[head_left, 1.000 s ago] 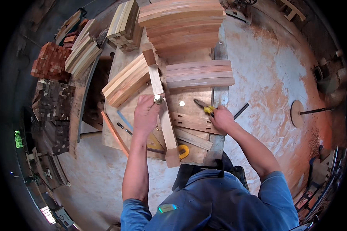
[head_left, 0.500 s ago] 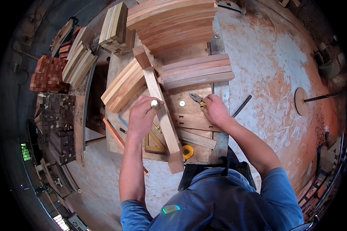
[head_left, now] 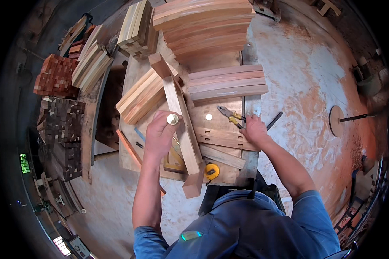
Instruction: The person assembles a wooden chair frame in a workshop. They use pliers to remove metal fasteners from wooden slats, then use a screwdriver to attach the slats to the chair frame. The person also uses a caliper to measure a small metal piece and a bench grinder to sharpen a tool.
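Observation:
My left hand (head_left: 157, 136) is closed round an upright brass-coloured tool (head_left: 172, 119); its pale round end faces up, and its kind is not clear. The fist is beside a long pale wooden beam (head_left: 181, 116), which lies slantwise with a wooden block (head_left: 193, 184) across its near end and another block (head_left: 159, 65) at its far end. To the right, my right hand (head_left: 255, 130) is at the handle ends of yellow-and-black pliers (head_left: 230, 115), its fingers loosely apart and partly hidden. The pliers lie on the workbench (head_left: 220, 100).
Slotted wooden strips (head_left: 222, 137), a yellow tape measure (head_left: 212, 171), a white disc (head_left: 208, 117) and a yellow triangular square (head_left: 173, 162) lie near the beam. Stacked boards (head_left: 203, 30) rise at the back. A black bar (head_left: 275, 120) is right of my hand; block piles (head_left: 58, 80) stand left.
My right hand has let go of the pliers and shifted right, leaving more of their handles visible. My left hand keeps its grip on the tool. The whole view has shifted slightly.

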`<state>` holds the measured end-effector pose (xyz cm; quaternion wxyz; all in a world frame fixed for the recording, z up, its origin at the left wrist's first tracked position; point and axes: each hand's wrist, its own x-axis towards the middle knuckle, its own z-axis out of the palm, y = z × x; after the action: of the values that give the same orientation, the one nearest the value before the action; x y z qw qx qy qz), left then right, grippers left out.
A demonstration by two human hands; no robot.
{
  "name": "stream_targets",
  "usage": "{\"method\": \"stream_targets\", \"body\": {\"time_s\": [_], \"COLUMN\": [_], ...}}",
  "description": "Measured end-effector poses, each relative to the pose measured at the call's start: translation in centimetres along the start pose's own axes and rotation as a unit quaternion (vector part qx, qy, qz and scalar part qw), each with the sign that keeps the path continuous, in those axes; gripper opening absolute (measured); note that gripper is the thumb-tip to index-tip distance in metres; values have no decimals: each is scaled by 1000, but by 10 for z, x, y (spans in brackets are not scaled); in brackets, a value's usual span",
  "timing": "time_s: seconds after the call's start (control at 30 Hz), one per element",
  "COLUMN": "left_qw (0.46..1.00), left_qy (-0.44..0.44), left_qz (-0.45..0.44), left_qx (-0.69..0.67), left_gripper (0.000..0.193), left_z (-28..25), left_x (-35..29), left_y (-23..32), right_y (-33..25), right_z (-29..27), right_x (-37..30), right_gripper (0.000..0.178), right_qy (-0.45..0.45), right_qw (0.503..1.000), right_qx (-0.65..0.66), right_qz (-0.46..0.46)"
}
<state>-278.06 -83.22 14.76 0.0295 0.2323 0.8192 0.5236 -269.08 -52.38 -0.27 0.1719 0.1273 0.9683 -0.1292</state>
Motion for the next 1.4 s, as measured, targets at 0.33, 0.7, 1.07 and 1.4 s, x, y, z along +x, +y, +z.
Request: {"method": "stream_targets", "body": {"time_s": [0.33, 0.7, 1.07, 1.4], "left_qw": [995, 994, 991, 978], "left_qy": [33, 19, 21, 20], "left_qz": [-75, -76, -115, -152], "left_qx": [-57, -78, -63, -141], "left_gripper": [23, 23, 21, 25], "left_z": [-3, -10, -14, -7], "left_x": [-17, -11, -11, -3], "left_y": [-5, 4, 10, 21], "right_y": [18, -46, -72, -80], "right_z": [-34, -70, -104, -120], "right_x": [17, -64, -74, -84], "right_gripper": [36, 44, 34, 38], "right_qy": [-110, -320, -93, 136], "right_qw": [981, 507, 890, 924], "right_qx": [123, 781, 352, 97], "right_qz": [-105, -173, -274, -345]}}
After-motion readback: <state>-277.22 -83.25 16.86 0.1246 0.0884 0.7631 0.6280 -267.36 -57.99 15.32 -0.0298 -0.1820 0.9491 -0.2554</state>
